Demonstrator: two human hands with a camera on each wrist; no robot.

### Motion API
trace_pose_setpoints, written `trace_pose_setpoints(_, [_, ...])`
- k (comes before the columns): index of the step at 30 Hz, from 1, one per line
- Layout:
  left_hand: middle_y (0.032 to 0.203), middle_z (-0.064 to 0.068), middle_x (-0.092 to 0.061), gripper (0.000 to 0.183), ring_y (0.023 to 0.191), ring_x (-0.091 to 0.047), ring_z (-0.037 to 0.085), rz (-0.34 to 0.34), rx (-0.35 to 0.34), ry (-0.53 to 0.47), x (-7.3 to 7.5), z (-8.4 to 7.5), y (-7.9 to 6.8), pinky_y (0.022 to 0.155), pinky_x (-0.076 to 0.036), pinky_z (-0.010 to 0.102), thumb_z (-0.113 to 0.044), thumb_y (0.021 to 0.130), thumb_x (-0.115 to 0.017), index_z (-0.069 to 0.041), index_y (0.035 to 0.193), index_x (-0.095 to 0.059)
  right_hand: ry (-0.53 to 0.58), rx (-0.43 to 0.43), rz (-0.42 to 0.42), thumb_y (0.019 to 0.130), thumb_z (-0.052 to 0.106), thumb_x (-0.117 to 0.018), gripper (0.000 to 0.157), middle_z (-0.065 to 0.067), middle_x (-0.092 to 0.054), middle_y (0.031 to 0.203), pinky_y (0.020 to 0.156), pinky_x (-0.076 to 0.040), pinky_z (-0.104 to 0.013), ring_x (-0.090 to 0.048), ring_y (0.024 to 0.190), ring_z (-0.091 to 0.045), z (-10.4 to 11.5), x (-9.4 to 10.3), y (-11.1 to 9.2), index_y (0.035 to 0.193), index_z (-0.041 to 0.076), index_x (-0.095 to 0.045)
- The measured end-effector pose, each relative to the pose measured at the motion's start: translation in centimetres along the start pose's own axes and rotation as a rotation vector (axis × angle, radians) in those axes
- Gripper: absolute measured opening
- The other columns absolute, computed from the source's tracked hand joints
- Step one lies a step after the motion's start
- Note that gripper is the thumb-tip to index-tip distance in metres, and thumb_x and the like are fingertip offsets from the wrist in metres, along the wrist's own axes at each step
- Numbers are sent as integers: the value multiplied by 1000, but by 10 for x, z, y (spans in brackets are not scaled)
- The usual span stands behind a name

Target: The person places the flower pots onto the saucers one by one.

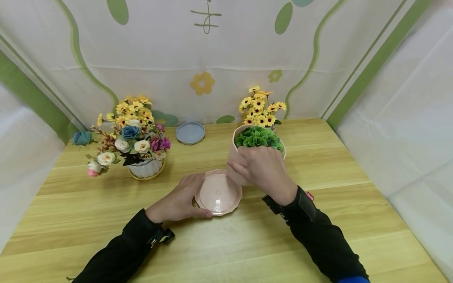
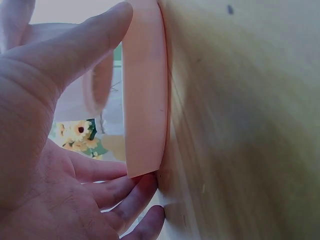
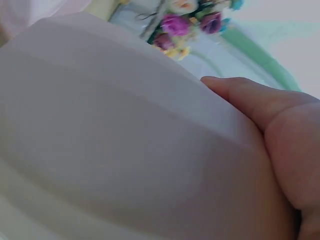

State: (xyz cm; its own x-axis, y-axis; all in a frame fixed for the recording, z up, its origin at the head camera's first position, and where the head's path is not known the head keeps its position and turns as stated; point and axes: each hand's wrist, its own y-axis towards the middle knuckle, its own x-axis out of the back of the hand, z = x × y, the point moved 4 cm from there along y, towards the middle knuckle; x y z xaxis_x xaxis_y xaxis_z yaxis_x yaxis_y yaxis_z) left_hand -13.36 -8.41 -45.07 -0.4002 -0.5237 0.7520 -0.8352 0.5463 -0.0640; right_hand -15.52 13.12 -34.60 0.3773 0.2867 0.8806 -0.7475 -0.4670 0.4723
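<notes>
Head, saucer [image 1: 217, 192]: flat on the worktop [image 1: 212, 245]; left hand [image 1: 178, 198] at its nine o'clock, fingers [image 1: 197, 179] set wide round the rim, seemingly to steady it.
Head, pot [image 1: 232, 152]: at the saucer's one o'clock; right hand [image 1: 263, 169] grips it by the rim, probably against tipping.
Left wrist, saucer edge: thumb [image 2: 100, 32] at twelve o'clock, other fingers at six.
Right wrist, pot wall: thumb against it at two o'clock; other fingers hidden.
</notes>
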Motion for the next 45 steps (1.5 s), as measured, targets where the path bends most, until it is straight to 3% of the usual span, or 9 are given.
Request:
trace_pose_setpoints(9, [155,12,-32,110,143,-26,33,-9,-25,9,1,0,-1,115,-28,57,-56,72,-79,-11,154,-21,27,141,-97,86,45,-69,41,12,-34,50,40,-35,-23,-44,46,-4,37,19,-10,60,24,-46])
trace_pose_setpoints(15, [154,7,-33,107,143,-28,29,-17,-68,-20,1,-2,0,116,-26,54,-50,72,-82,-20,154,-20,60,195,-95,86,43,-70,45,13,-34,51,39,-31,-19,-42,47,1,55,18,-18,58,25,-40])
trace_pose_setpoints(22, [151,2,-37,110,142,-31,23,-39,-138,-44,2,-4,-1,115,-25,51,-45,71,-85,-30,154,-14,116,238,-97,90,35,-64,43,15,-36,51,40,-34,-18,-41,50,4,70,10,-22,56,27,-39])
trace_pose_setpoints(27, [153,0,-35,112,141,-31,22,-38,-164,-77,2,-4,-1,114,-23,51,-42,71,-86,-32,155,-12,123,267,-72,91,34,-63,42,14,-39,52,40,-32,-17,-42,50,3,76,2,-24,56,27,-41])
trace_pose_setpoints(34, [155,-3,-32,106,142,-30,20,-49,-220,-99,3,-4,1,113,-21,54,-43,71,-85,-34,153,-18,95,318,-5,89,42,-66,32,17,-56,62,47,-46,-20,-57,58,0,83,-9,-27,65,27,-53])
trace_pose_setpoints(45, [156,-6,-29,109,143,-28,17,-55,-241,-120,4,-4,4,114,-20,54,-43,70,-86,-35,153,-16,69,320,3,89,44,-66,33,15,-51,59,44,-42,-21,-55,55,-1,85,-15,-26,66,26,-52])
